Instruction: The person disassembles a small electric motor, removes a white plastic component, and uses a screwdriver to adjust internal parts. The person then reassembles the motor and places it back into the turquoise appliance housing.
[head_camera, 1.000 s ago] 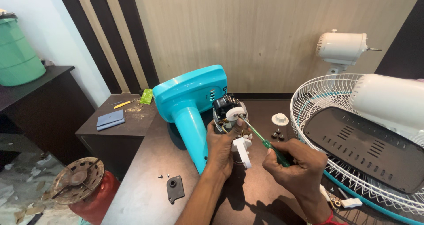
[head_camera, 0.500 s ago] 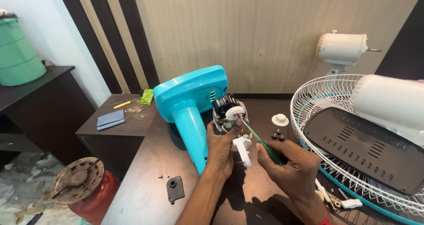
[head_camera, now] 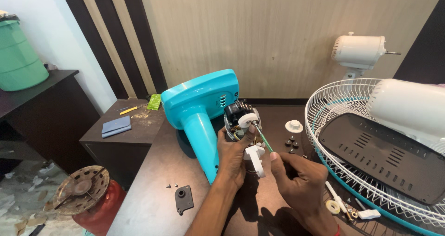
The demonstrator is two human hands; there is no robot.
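head view: left hand (head_camera: 234,155) is gripping the motor (head_camera: 241,120) beside the teal stand (head_camera: 199,111); right hand (head_camera: 299,180), closed around a screwdriver (head_camera: 264,139), is working its screw; the tip needs keeping seated.

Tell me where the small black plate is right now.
The small black plate lies flat on the brown table, lower left of the left hand, beside two loose screws.

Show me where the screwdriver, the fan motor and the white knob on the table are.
screwdriver (head_camera: 264,140), head view, on its green shaft above the right hand.
fan motor (head_camera: 237,114), head view, on its dark top, held by the left hand.
white knob (head_camera: 294,125), head view, on its round cap.
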